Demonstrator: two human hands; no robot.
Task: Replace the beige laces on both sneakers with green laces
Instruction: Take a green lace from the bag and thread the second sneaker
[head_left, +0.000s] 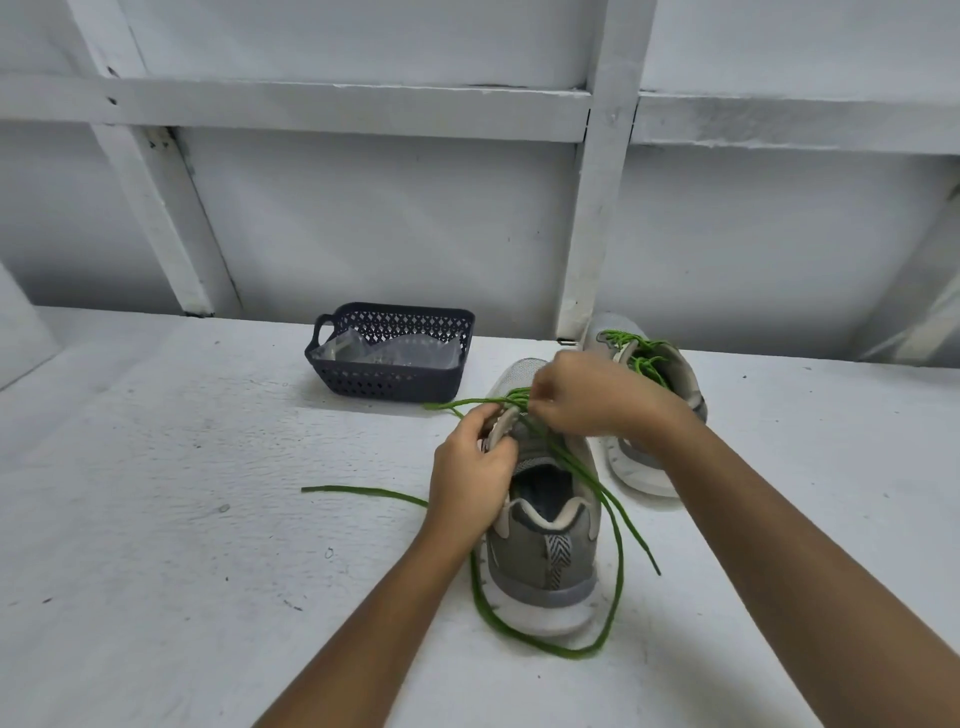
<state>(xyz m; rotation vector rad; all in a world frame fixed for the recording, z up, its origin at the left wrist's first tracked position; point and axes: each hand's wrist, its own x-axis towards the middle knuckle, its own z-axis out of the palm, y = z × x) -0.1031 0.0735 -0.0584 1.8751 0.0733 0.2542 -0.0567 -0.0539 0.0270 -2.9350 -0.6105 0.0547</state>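
White table (156, 519); left hand (470, 467) grips shoe (540, 551) edge, right hand (587, 397) pinches lace (363, 490); basket (389, 384) at 11 o'clock.

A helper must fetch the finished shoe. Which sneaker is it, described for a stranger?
On the white table, look right of the dark perforated plastic basket. The farther grey mesh sneaker is it: its green lace is laced up, while the nearer sneaker's trails loose.

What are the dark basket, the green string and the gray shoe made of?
The dark basket looks like matte molded plastic: stiff walls with cut-out diamond holes. The green lace seems woven fabric cord: it flops in loose curves. The gray sneaker seems mesh fabric on top, with a paler sole, maybe foam or rubber.
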